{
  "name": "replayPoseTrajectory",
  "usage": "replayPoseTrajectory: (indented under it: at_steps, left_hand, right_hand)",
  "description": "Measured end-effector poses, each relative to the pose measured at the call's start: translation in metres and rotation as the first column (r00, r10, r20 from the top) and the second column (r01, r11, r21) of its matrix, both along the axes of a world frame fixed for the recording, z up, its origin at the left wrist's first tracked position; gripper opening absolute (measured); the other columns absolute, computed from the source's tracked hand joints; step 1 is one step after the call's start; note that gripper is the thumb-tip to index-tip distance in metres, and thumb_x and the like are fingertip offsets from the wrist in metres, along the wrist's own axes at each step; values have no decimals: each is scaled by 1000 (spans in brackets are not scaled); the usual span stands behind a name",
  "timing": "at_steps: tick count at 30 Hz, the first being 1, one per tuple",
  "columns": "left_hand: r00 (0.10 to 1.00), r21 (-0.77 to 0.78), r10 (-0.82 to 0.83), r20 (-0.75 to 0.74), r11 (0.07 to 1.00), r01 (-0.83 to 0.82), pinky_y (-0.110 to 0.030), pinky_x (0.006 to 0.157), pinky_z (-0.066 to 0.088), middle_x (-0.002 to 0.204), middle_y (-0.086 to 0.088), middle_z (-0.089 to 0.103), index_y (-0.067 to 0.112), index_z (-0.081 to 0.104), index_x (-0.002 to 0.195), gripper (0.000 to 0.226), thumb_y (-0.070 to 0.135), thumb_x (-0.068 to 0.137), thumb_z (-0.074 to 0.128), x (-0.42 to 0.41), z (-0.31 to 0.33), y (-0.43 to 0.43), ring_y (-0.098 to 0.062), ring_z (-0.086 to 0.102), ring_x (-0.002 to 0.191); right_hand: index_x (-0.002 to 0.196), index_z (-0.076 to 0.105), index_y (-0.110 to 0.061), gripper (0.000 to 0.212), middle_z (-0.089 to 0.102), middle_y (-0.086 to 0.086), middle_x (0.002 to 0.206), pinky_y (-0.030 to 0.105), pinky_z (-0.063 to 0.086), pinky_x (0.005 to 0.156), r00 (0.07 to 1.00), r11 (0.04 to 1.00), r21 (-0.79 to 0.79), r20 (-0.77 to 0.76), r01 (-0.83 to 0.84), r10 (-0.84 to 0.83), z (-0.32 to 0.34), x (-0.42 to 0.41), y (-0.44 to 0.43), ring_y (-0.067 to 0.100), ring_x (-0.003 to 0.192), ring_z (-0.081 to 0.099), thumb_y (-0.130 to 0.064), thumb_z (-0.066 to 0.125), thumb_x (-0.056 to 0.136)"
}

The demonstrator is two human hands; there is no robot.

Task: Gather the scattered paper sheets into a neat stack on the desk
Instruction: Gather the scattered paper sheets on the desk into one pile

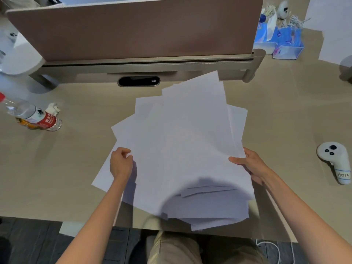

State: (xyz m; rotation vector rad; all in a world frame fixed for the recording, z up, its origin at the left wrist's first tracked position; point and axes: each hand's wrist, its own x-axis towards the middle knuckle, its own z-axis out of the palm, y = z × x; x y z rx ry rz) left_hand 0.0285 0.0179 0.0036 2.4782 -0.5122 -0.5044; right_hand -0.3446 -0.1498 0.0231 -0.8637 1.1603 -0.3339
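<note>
A loose fan of several white paper sheets (182, 141) lies on the beige desk (80, 161) in front of me, edges splayed at different angles and the near corners hanging over the desk's front edge. My left hand (121, 163) has its fingers curled at the left edge of the pile, over a sheet that sticks out to the left. My right hand (251, 164) grips the right edge of the pile, thumb on top and fingers underneath.
A plastic water bottle (32, 115) lies on its side at the left beside crumpled paper. A white handheld controller (335, 161) rests at the right. A brown partition screen (137, 29) on a raised shelf stands behind the sheets. Blue packets (280, 40) sit at back right.
</note>
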Motion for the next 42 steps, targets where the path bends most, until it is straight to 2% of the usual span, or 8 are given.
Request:
replayPoseTrajectory:
  at_steps: [8, 14, 19, 24, 28, 32, 40, 42]
  left_hand:
    - [971, 135, -93, -220, 983, 125, -38, 90, 46, 100, -3, 55, 10, 56, 109, 46, 38, 80, 77, 66, -5, -9, -23, 54, 94]
    - [818, 29, -172, -549, 974, 225, -27, 61, 40, 62, -1, 56, 12, 54, 64, 31, 22, 77, 81, 77, -2, -13, -18, 52, 57]
    - [948, -72, -281, -149, 959, 273, -30, 56, 37, 67, -1, 58, 4, 62, 78, 15, 15, 84, 71, 103, 19, -27, -19, 51, 61]
    - [933, -185, -337, 125, 916, 356, -33, 53, 32, 63, 2, 51, 20, 48, 69, 26, 15, 90, 63, 125, 68, -43, -26, 44, 63]
    - [957, -404, -201, 208, 873, 271, -31, 62, 44, 76, -10, 60, 6, 58, 83, 11, 14, 90, 60, 128, 107, -53, -20, 52, 68]
    - [983, -552, -87, 163, 818, 164, -9, 59, 38, 86, -2, 59, 15, 59, 93, 2, 14, 92, 60, 127, 138, -62, -6, 48, 72]
    - [952, -462, -228, -205, 880, 112, -33, 78, 50, 100, -5, 70, 11, 66, 108, 19, 10, 89, 65, 53, 74, -57, -18, 63, 87]
    - [918, -411, -247, -310, 905, 105, -35, 80, 52, 98, -4, 71, 11, 66, 104, 14, 12, 90, 64, 27, 55, -52, -19, 66, 88]
  right_hand:
    - [122, 62, -8, 43, 71, 8, 115, 19, 57, 61, 997, 996, 42, -25, 74, -73, -17, 24, 13, 13, 87, 74, 7, 66, 83]
    - [124, 61, -11, 43, 71, 2, 114, 10, 51, 56, 995, 997, 40, -79, 67, -64, -15, 44, 18, 0, 78, 72, 3, 68, 83]
    - [120, 60, -8, 37, 68, 3, 106, 7, 48, 51, 987, 993, 22, -113, 117, -114, -7, 56, 21, -3, 45, 61, 5, 65, 86]
    - [119, 64, -11, 40, 73, 6, 111, 22, 59, 64, 979, 984, 43, -113, 176, -170, -7, 70, 28, 17, 93, 73, 1, 70, 81]
    - [123, 61, -10, 44, 73, 4, 112, 26, 57, 78, 970, 974, 45, -106, 224, -218, -7, 86, 33, 17, 99, 70, 0, 71, 82]
    - [117, 58, -8, 37, 69, 3, 115, 25, 45, 93, 956, 960, 42, -119, 276, -269, -4, 97, 38, 14, 101, 64, 3, 69, 83]
    - [126, 53, -8, 52, 71, -1, 106, 27, 33, 103, 956, 958, 73, -118, 278, -268, -4, 103, 42, 17, 108, 58, -10, 75, 79]
    - [136, 45, -6, 77, 72, -4, 99, 26, 23, 105, 951, 946, 114, -99, 303, -292, -3, 104, 39, 20, 111, 55, -35, 80, 74]
